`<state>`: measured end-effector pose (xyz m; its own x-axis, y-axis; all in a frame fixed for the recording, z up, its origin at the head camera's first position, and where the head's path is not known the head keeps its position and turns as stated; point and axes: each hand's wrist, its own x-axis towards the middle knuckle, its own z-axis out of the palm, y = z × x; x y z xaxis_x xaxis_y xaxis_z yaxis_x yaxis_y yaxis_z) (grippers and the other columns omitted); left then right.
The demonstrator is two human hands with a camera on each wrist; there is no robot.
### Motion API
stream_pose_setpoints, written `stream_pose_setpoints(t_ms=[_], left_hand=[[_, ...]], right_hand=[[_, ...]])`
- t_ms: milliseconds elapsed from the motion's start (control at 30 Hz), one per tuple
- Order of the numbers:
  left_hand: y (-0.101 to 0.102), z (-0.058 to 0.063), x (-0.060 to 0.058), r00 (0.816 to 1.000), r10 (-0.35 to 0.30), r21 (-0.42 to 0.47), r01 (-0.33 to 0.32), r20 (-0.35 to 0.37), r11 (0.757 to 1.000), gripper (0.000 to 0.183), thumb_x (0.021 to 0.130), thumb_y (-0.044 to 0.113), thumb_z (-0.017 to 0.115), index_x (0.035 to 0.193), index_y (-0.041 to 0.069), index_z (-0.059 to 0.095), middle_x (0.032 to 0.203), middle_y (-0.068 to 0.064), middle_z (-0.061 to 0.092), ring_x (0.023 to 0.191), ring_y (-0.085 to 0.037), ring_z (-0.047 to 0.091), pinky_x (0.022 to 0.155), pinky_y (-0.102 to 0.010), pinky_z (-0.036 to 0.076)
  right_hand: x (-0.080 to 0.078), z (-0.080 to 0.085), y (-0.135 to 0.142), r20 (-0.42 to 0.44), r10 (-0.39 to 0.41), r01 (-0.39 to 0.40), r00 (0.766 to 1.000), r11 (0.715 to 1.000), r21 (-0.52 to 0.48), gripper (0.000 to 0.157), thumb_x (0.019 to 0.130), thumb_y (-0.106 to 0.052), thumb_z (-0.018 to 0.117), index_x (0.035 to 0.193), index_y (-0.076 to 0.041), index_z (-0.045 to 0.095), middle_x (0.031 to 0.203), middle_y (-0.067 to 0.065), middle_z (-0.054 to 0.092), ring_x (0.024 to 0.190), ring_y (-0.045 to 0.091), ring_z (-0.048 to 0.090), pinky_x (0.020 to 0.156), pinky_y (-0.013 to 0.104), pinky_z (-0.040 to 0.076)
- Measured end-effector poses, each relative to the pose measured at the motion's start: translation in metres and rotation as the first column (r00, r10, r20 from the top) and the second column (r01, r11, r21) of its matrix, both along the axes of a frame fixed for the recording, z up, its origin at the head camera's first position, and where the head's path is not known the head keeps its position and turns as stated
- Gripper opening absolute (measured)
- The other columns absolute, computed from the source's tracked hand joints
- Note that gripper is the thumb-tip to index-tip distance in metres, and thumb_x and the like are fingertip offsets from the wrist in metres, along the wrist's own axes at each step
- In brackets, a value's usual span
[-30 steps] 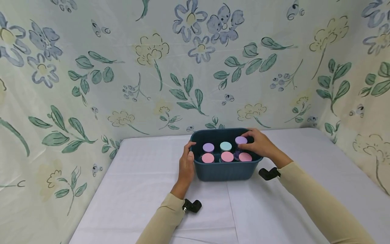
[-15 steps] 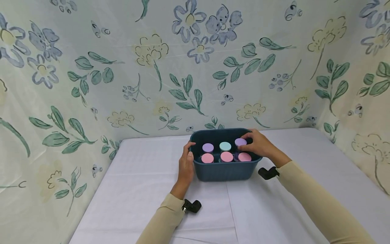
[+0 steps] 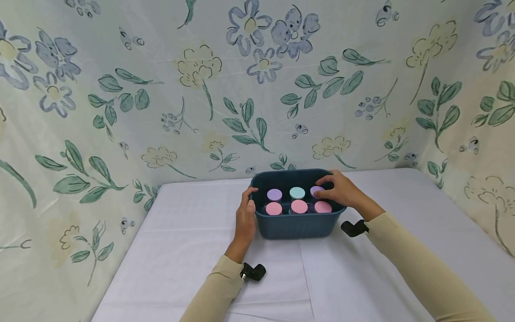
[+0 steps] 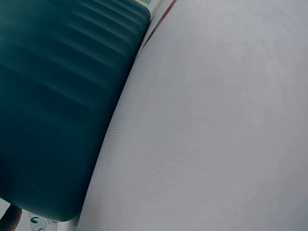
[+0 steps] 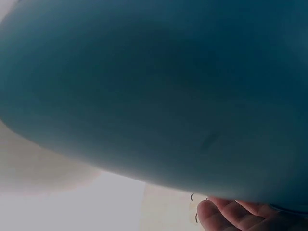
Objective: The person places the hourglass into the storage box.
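A dark teal plastic bin (image 3: pixel 297 227) stands on the table, its outer wall filling much of both wrist views. My left hand (image 3: pixel 244 223) grips its left rim, fingers hooked over the edge. Reaching in over the right side, my right hand (image 3: pixel 342 190) holds a jar by its purple lid (image 3: pixel 314 191) at the back right inside. A second purple lid (image 3: pixel 274 195) and a turquoise lid (image 3: pixel 297 193) share that back row. In front are three pink lids (image 3: pixel 299 206). The bin's front wall hides the lower parts of the containers.
White cloth (image 3: pixel 193 250) covers the table around the bin. A floral fabric backdrop (image 3: pixel 249 89) rises close behind it and along both sides. Small black cameras (image 3: pixel 253 271) sit at both wrists.
My right hand has lowered the purple-lidded jar into the back right of the bin, until its lid sits about level with the others in that row. The left hand has stayed put.
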<state>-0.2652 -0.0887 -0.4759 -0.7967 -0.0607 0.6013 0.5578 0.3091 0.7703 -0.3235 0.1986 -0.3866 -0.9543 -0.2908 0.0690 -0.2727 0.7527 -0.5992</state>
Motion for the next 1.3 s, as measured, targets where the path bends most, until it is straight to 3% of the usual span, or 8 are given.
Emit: stream_pose_setpoints(t_ms=[400,700,900,1033,1167,1300], left_hand=[[-0.003,0.000,0.001,1.000,0.005,-0.017,-0.005,-0.003,1.000,0.044,0.101,0.036,0.025,0.139,0.020,0.042,0.149,-0.003,0.042,0.139,-0.021,0.035,0.111,-0.050,0.029],[-0.009,0.006,-0.006,0.999,-0.031,-0.040,0.032,0.037,0.999,0.045,0.102,0.031,0.026,0.142,0.018,0.040,0.152,-0.006,0.037,0.141,-0.023,0.032,0.112,-0.051,0.027],[-0.014,0.008,-0.008,0.995,-0.017,-0.107,0.028,0.103,0.994,0.046,0.101,0.037,0.025,0.144,0.025,0.037,0.154,-0.002,0.034,0.141,-0.023,0.032,0.110,-0.053,0.028],[-0.022,0.015,-0.009,0.991,-0.022,-0.153,0.043,0.132,0.987,0.047,0.101,0.033,0.031,0.148,0.029,0.031,0.155,0.001,0.031,0.140,-0.026,0.034,0.108,-0.052,0.033],[-0.031,0.026,-0.008,0.993,-0.029,-0.210,0.053,0.116,0.976,0.049,0.101,0.025,0.041,0.149,0.024,0.031,0.154,0.002,0.033,0.136,-0.029,0.039,0.103,-0.054,0.038],[-0.041,0.039,-0.005,0.995,0.023,-0.309,0.009,0.101,0.951,0.049,0.100,0.026,0.044,0.148,0.019,0.036,0.154,0.002,0.035,0.137,-0.025,0.039,0.106,-0.052,0.036]], right_hand=[[0.003,0.000,-0.002,-0.003,0.003,-0.003,1.000,1.000,-0.023,0.052,0.085,-0.037,0.071,0.122,-0.001,0.062,0.142,0.027,0.033,0.131,0.046,0.032,0.104,0.067,0.026],[-0.002,0.001,-0.004,-0.006,-0.015,0.015,1.000,1.000,-0.015,0.052,0.088,-0.040,0.066,0.124,-0.002,0.061,0.144,0.029,0.030,0.133,0.048,0.029,0.105,0.068,0.024],[-0.004,0.000,-0.002,-0.011,-0.018,0.018,1.000,0.999,-0.026,0.052,0.090,-0.041,0.063,0.126,-0.003,0.060,0.146,0.027,0.034,0.135,0.046,0.029,0.105,0.067,0.026],[-0.001,0.006,0.002,-0.024,-0.011,0.009,1.000,0.998,-0.062,0.051,0.092,-0.040,0.061,0.129,-0.004,0.057,0.147,0.024,0.036,0.137,0.044,0.029,0.105,0.066,0.026],[0.004,0.013,0.010,-0.060,-0.009,0.003,0.998,0.995,-0.102,0.049,0.093,-0.035,0.061,0.130,-0.002,0.055,0.146,0.024,0.039,0.136,0.042,0.031,0.106,0.061,0.030],[0.013,0.017,0.021,-0.112,-0.018,0.008,0.994,0.996,-0.094,0.053,0.094,-0.036,0.060,0.133,-0.002,0.052,0.143,0.023,0.042,0.134,0.041,0.035,0.105,0.058,0.033]])
